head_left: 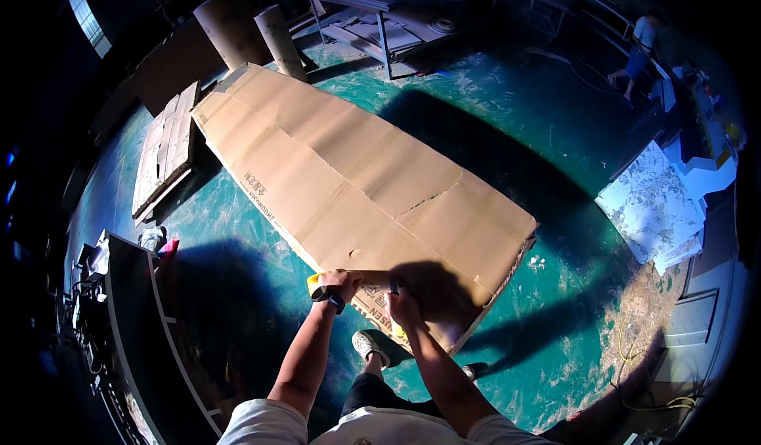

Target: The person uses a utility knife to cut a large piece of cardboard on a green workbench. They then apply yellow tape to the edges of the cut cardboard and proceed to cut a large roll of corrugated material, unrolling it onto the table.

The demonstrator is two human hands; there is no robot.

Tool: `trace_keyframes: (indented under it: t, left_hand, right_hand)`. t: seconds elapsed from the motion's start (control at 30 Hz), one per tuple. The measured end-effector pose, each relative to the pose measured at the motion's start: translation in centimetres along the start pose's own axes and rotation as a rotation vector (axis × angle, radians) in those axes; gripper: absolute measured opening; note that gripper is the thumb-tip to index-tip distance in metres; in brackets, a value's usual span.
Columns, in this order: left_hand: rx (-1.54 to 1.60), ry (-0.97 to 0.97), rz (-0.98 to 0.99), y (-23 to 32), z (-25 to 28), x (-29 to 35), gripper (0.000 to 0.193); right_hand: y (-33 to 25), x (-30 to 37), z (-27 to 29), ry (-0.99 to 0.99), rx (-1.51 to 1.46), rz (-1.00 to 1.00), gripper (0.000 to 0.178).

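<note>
A long, flat cardboard package (341, 167) lies slantwise before me, its near end by my feet. At its near left edge my left hand (342, 282), wearing a dark watch, is closed around a yellow thing that looks like a roll of tape (314, 283); most of it is hidden by the fingers. A brownish strip (371, 276) runs from there toward my right hand (403, 308). That hand is closed, with a small dark piece (394, 285) showing above the fingers, its kind unclear. Below its wrist, a yellow patch (399, 332) shows at the package's edge.
Wooden boards (166, 147) lie left of the package; cardboard tubes (279, 42) stand beyond its far end. A metal-legged table (384, 36) is behind. Nearer left stands a dark panel (143, 318). Pale sheets (656, 207) lie right; another person (640, 48) is far right.
</note>
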State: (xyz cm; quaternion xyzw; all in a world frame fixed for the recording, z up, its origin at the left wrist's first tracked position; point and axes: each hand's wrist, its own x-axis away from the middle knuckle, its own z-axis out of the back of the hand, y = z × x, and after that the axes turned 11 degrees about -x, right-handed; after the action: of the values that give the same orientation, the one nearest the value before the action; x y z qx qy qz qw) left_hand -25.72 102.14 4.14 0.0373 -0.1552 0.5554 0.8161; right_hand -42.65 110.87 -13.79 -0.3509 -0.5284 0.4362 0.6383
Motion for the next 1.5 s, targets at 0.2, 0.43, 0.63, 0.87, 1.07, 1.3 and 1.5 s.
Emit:
trace_keyframes:
  t: [0.2,0.43,0.63,0.87,1.07,1.3,1.5]
  left_hand:
    - [1.489,0.548,0.636,-3.8,-0.7,5.4,0.027]
    - [1.499,0.966,0.789,3.2,-13.2,7.1,0.029]
    - [1.384,0.949,0.890,10.3,-9.5,1.2,0.026]
    - [1.207,1.207,1.158,12.7,-10.8,1.1,0.027]
    - [1.118,1.019,1.448,9.6,-9.5,0.1,0.031]
    - [1.467,1.101,1.442,15.6,-4.0,-20.1,0.046]
    - [1.970,1.091,0.854,35.7,10.4,-42.2,0.035]
  right_hand:
    - [-4.1,4.7,10.3,0.135,-0.859,-0.105,0.057]
    - [5.1,13.3,25.1,0.007,-0.711,-0.265,0.031]
    - [6.7,9.6,37.0,-0.018,-0.673,-0.253,0.041]
    - [7.5,1.7,56.5,0.117,-0.062,-0.459,0.056]
    - [15.0,2.0,70.8,0.417,-0.148,-0.603,0.034]
    - [9.6,-5.5,81.2,0.540,-0.232,-0.555,0.022]
    - [-0.5,-29.8,86.9,0.230,-0.017,-0.297,0.031]
